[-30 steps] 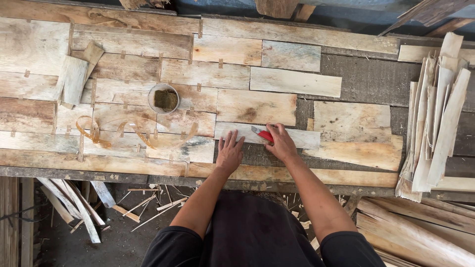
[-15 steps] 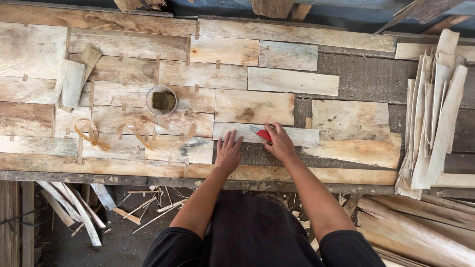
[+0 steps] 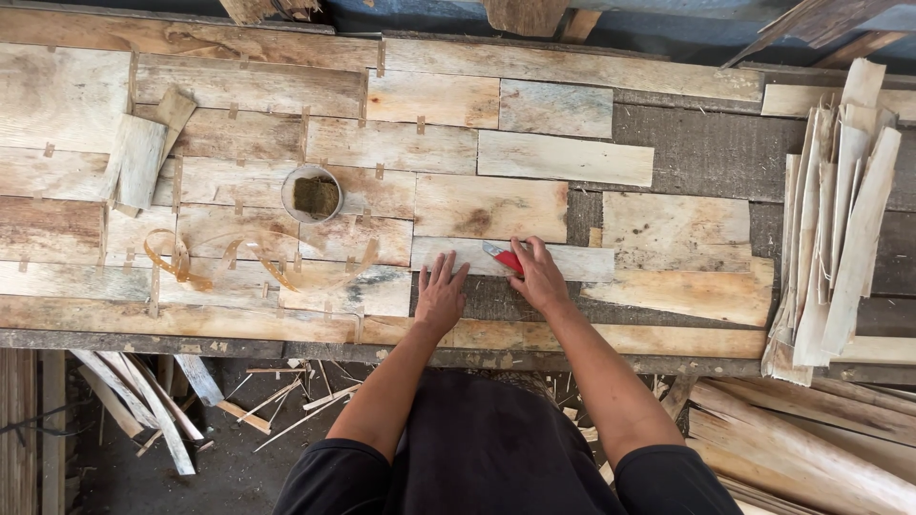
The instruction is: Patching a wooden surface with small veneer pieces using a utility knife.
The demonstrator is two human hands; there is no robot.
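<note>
Left hand (image 3: 441, 294): flat, fingers spread open, palm down on the lower edge of a pale wood sheet (image 3: 563, 261) and the dark desk (image 3: 687, 143) beneath; holding nothing.
Right hand (image 3: 537, 277): fingers closed around a red-handled knife (image 3: 503, 257), blade end pointing toward the desk's left edge, resting on the same wood sheet.
Wood sheet: long, thin, lying flat near the front edge of the desk, about midway along it, butted against neighbouring sheets on its left.
Patchwork of thin wood sheets (image 3: 286, 172): covering the left and middle of the desk, joined with small strips of brown tape.
Round cup (image 3: 312, 194): left of centre, holding something dark brown.
Curled tape strip (image 3: 172, 259): amber, loose, near the front left.
Short wood offcuts (image 3: 143, 157): stacked toward the left edge.
Bundle of narrow wood strips (image 3: 835, 219): piled at the right edge, overhanging the front.
Floor (image 3: 229, 467) below front edge: scattered slivers and scraps.
</note>
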